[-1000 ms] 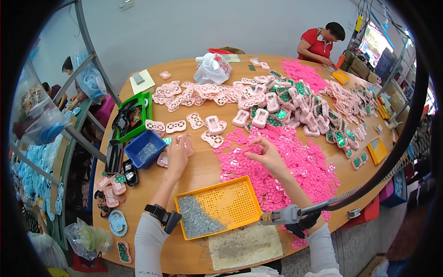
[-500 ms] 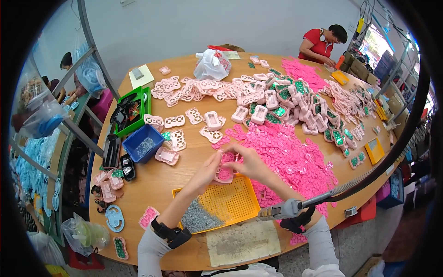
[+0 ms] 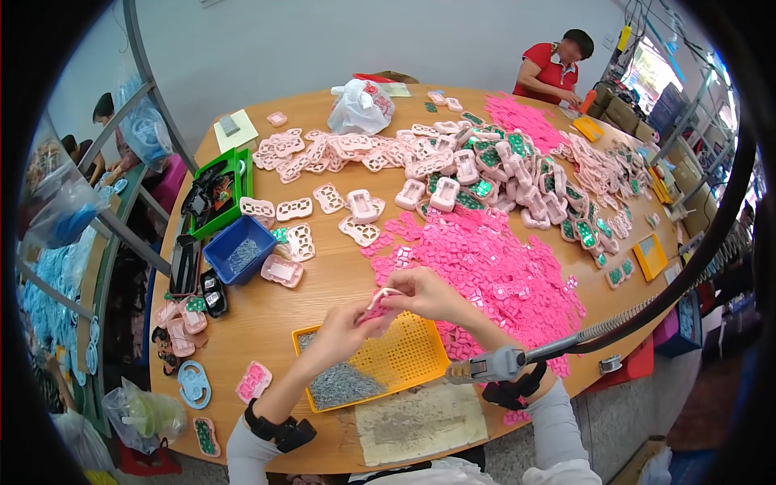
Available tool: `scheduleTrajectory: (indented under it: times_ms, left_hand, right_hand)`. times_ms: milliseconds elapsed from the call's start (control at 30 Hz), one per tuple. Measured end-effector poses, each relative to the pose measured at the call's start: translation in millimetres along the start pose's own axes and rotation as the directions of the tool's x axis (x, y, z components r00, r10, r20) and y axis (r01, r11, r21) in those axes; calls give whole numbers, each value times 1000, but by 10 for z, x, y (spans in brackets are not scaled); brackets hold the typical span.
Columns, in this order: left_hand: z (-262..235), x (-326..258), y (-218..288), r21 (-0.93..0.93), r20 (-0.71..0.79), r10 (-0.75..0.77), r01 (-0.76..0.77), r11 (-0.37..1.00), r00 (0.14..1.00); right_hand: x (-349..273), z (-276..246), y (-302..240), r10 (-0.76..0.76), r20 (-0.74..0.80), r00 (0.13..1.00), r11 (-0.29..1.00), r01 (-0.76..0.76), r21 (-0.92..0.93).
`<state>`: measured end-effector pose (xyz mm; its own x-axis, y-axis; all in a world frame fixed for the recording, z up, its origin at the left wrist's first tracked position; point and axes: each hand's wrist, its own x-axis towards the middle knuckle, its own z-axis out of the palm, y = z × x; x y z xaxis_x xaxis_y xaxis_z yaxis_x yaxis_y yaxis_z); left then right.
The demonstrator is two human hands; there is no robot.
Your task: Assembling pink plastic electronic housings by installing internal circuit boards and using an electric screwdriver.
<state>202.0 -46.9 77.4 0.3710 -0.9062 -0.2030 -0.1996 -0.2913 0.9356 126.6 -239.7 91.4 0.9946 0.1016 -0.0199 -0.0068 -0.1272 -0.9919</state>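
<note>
Over the yellow perforated tray (image 3: 414,349), both my hands hold a pale pink plastic shell (image 3: 379,300), now tilted nearly edge-on. My left hand (image 3: 346,330) grips its lower left side. My right hand (image 3: 426,294) pinches its upper right edge; the fingers partly cover the shell, so its inside is hidden. Small grey metal screws (image 3: 343,386) lie heaped in the tray's left part. Close to my right hand spreads a large pile of bright pink plastic pieces (image 3: 501,279). A shell with pink pieces in it (image 3: 254,381) lies left of the tray.
An electric screwdriver (image 3: 489,368) on a curved arm hangs above my right forearm. Pale pink shells with green circuit boards (image 3: 517,166) are heaped at the back. A blue bin (image 3: 240,249) and green crate (image 3: 242,182) stand left. A person in red (image 3: 551,69) works far right.
My hands have turned the shell from facing up, with pink pieces showing inside, to nearly edge-on, and lowered it slightly nearer me. The whole view has shifted a little.
</note>
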Motion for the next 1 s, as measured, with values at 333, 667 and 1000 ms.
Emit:
scheduleTrajectory:
  times_ms: [333,667,1000]
  left_hand:
    - [-1013,-1131,-872,283,-610,-45,271,920,791]
    - [-942,-328,-507,673,-519,213,242,699,828]
    - [-1740,1165,-926,818,-367,47,298,492,929]
  right_hand:
    - [-226,-1219,511,-348,-350,870,512,-136,-848]
    - [-333,-1414,753,-446,-556,701,693,-123,-710]
    - [-521,-1156,318,160,-596,787,987,-129,96]
